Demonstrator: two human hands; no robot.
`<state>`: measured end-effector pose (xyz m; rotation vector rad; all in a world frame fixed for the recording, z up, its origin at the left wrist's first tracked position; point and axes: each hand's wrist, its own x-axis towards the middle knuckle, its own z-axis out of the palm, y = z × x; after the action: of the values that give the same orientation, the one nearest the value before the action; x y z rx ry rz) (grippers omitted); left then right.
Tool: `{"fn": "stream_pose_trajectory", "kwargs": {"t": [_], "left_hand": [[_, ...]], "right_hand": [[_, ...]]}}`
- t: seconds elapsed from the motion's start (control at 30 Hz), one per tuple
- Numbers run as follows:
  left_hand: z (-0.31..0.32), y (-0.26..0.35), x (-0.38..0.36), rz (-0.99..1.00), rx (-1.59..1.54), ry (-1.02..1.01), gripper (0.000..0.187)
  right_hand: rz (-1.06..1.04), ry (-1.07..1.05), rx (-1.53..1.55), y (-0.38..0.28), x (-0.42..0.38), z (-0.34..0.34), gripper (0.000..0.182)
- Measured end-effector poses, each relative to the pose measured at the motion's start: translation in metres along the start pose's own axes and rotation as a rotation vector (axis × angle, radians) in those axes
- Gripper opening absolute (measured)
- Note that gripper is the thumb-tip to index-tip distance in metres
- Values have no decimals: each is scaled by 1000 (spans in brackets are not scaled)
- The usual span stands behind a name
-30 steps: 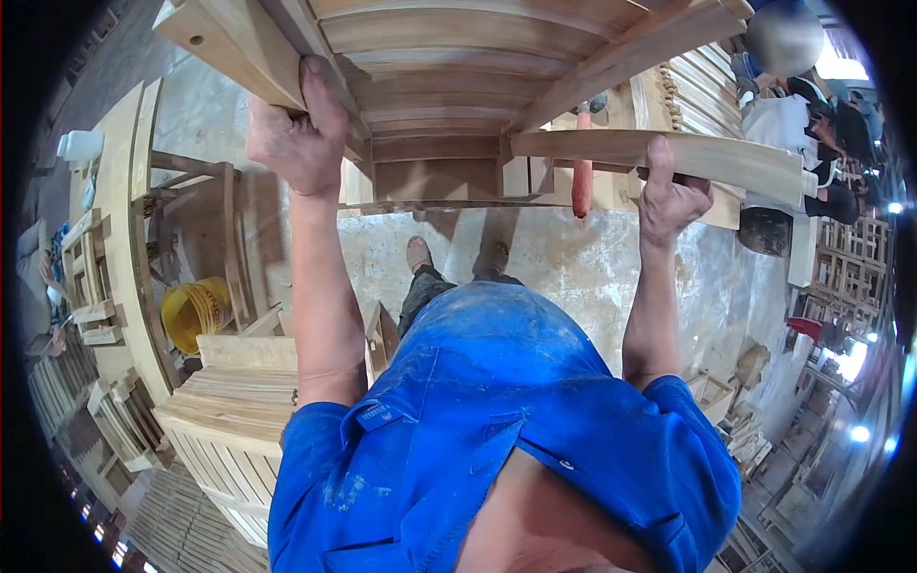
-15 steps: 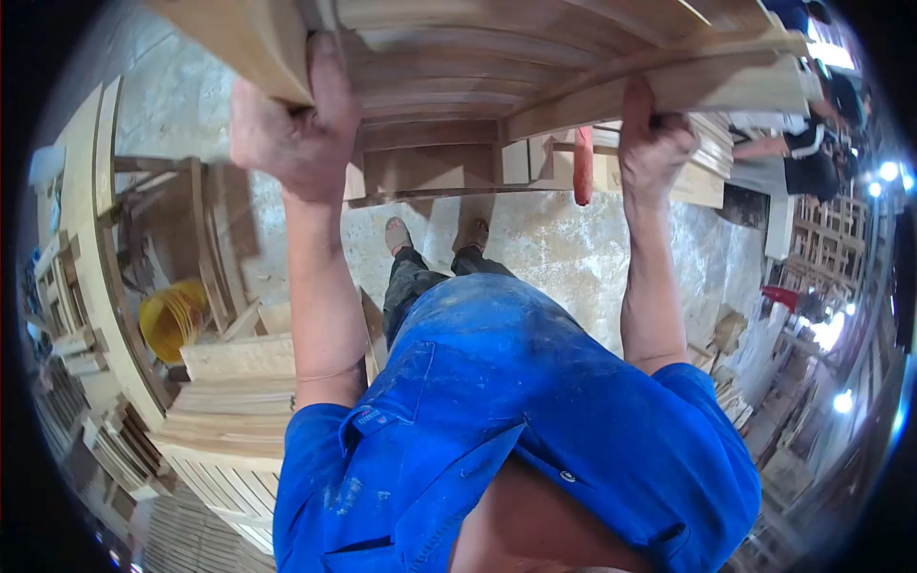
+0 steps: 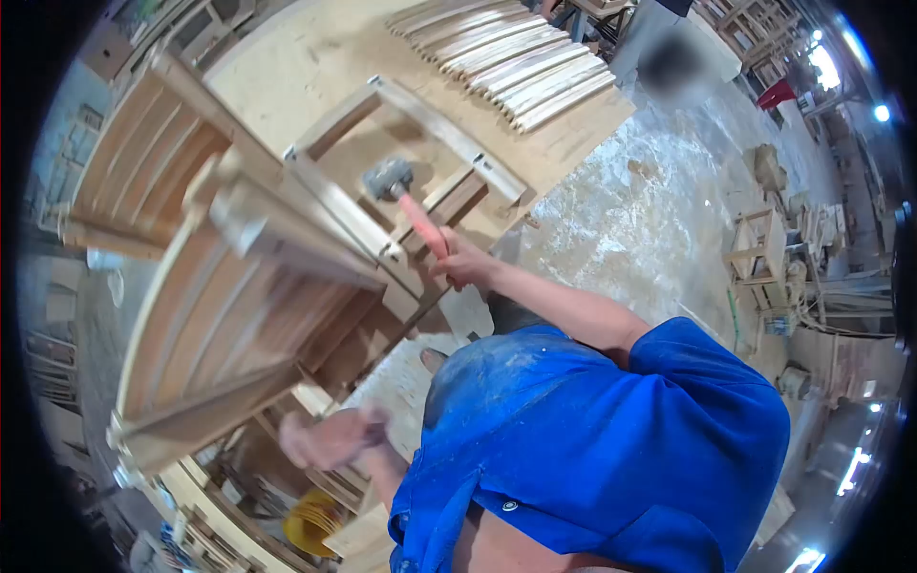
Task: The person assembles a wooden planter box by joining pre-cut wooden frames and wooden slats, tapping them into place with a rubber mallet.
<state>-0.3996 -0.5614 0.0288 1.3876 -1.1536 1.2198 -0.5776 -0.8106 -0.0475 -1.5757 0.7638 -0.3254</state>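
Right hand (image 3: 463,261) clenched on red-handled mallet (image 3: 420,224), head pointing away from grip, above wooden frame (image 3: 334,203). Table (image 3: 565,148) edge just beside grip; open floor (image 3: 635,215) to its right. Slatted panel (image 3: 205,320) left of grip, near left hand (image 3: 334,439), too blurred to tell its grip.

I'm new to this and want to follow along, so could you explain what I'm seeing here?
There's no machine, just a person working bare-handed. The view comes from a camera worn on the head, looking forward and down; its wide lens bends the edges. The right hand holds a red-handled mallet. The left hand is blurred, near a slatted wooden panel, with nothing visible in it. On the workbench lie a wooden frame and a row of wooden slats.
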Motion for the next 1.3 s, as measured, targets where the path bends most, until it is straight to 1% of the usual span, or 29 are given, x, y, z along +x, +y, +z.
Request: {"fn": "stream_pose_trajectory", "kwargs": {"t": [0.07,0.1,0.13,0.17,0.2,0.23,0.3,0.33,0.4,0.43,0.5,0.53,0.6,0.63,0.7,0.77,0.83,0.9,0.93,0.97,1.0,1.03,1.07,1.1,1.17,1.2,1.23,1.27,1.3], "left_hand": [[41,49,-10,-123,-226,-380,65],[62,73,-16,-209,-310,-559,61],[97,79,-36,-229,-376,-714,61],[134,92,-44,-313,-333,-850,61],[166,98,-55,-375,-317,-1002,67],[197,106,-61,-365,-323,-1010,67],[248,123,-70,-352,-123,-1156,76],[266,129,-78,-351,-118,-1150,76],[298,135,-92,-300,-46,-1268,78],[307,138,-94,-299,-40,-1260,78],[314,144,-100,-337,71,-1432,71],[315,144,-102,-292,106,-1378,67],[314,141,-101,-310,74,-1351,66],[315,139,-95,-326,43,-1317,65],[318,132,-75,-371,12,-1227,64],[319,124,-41,-419,-18,-1136,63],[313,107,7,-740,-223,-983,65],[295,97,59,-882,-608,-662,70],[287,105,56,-1060,-792,-411,60],[278,113,53,-1182,-972,-119,50],[272,109,77,-1180,-755,-123,48],[260,117,103,-1212,-655,-68,47],[247,125,128,-1246,-554,-15,47],[235,133,154,-1281,-454,37,46],[208,138,178,-1108,-851,41,47],[194,139,190,-1100,-806,83,47],[180,139,201,-1137,-972,155,57],[170,141,212,-1161,-1148,221,68],[165,144,224,-1110,-1137,365,65]], "right_hand": [[282,-139,268,1,10,-28,62],[269,-130,285,-8,9,-49,62],[265,-146,220,-26,-1,-76,63],[263,-161,153,-32,-10,-103,64],[163,-93,29,-13,-14,-125,64],[72,-13,-104,4,-18,-148,64],[-276,133,-411,13,-29,-198,69],[-285,131,-412,10,-34,-219,69],[-99,153,-366,6,-42,-252,76],[-108,150,-368,12,-44,-265,76],[-53,193,-404,29,-44,-282,77],[-57,191,-404,35,-45,-288,77],[23,215,-418,45,-49,-295,72],[8,200,-421,52,-49,-293,72],[-62,297,-410,69,-47,-281,68],[-71,269,-335,93,-37,-261,68],[-74,237,-263,88,-21,-253,69],[201,38,96,58,-1,-242,68],[280,-32,303,70,11,-233,64],[268,-69,290,84,30,-228,64],[99,-132,-45,100,56,-224,61],[-97,-200,-372,103,80,-218,59],[-193,-225,-635,93,100,-217,58],[-247,-291,-640,75,118,-210,58],[-28,-41,-69,22,140,-200,68],[-18,-225,251,-18,142,-194,71],[16,-396,572,-63,140,-187,73],[-71,-547,729,-104,140,-173,75],[-132,-638,848,-136,138,-160,74]]}}
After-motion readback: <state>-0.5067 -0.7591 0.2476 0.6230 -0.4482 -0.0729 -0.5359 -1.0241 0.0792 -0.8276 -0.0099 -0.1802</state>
